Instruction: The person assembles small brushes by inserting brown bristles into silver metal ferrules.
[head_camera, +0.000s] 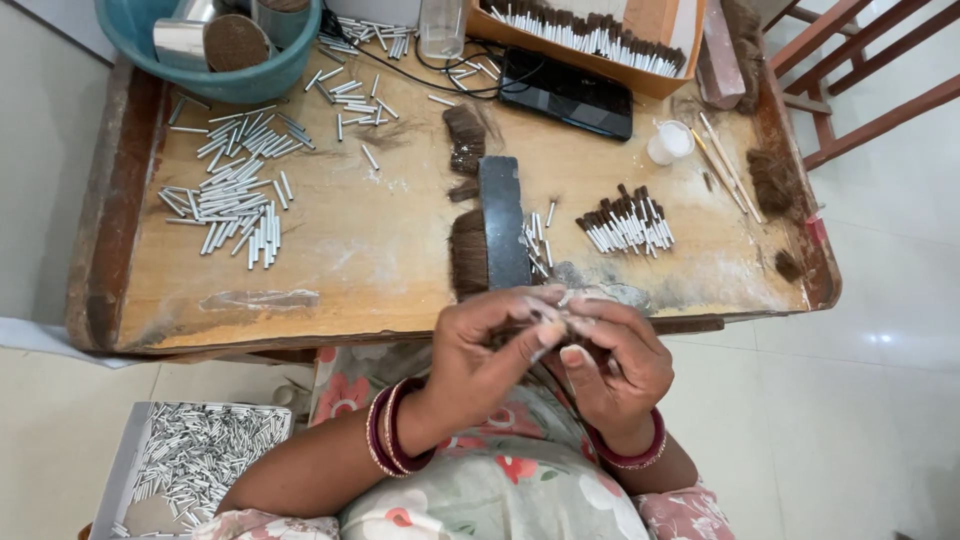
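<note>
Silver tubes (232, 195) loose on the wooden table (330, 260), more in the box (195, 460) lower left, so plenty unfilled. Teal basin (225, 70) holding metal cans. Left hand (480, 355) and right hand (615, 365) pinched together on one small tube with bristles (562, 318) at the table edge. Finished brush tips (628, 222) piled right, more filling the orange tray (590, 40).

The small piece pinched between the left hand (490, 345) and right hand (610, 360) is mostly covered by fingertips; its form cannot be determined. The teal plastic basin (215, 80), the orange cardboard box of bristle-tipped tubes (640, 75) and the clear plastic cup (442, 28) are cut by the top edge. The white box of loose metal tubes (190, 460) runs off the bottom edge.
</note>
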